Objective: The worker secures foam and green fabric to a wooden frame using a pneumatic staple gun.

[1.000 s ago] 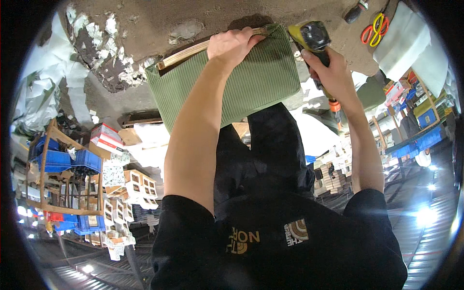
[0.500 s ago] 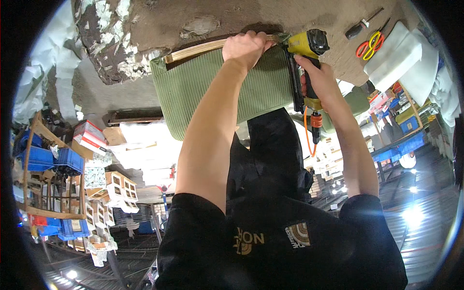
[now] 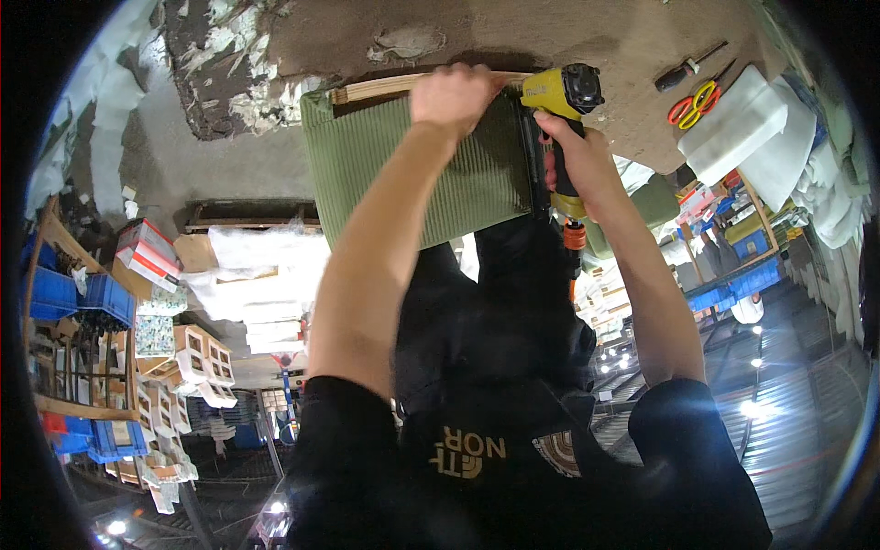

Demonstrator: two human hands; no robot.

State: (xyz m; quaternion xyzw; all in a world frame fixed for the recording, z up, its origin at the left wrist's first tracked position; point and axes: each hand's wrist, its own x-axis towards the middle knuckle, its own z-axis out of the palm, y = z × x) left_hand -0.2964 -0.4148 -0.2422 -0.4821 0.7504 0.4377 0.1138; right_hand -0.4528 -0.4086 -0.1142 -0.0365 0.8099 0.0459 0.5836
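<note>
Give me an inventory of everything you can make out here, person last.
Ribbed panel: one, green, upper centre
Wooden strip: one, pale, panel's far edge
Nail or staple gun: one, yellow and black, in right hand
Scissors: one pair, red and yellow, upper right
Screwdriver: one, dark-handled, beside scissors
Sheets: at least two, white, below scissors
Work surface: one, brown, top
Scraps: many, white, upper left
Carton: at least one, red and white, left
Bins: several, blue, both sides
Trousers: one pair, black, centre
Shirt: one, black, bottom
Left hand: one, bare, gripping the strip
Right hand: one, bare, around the gun's handle
</note>
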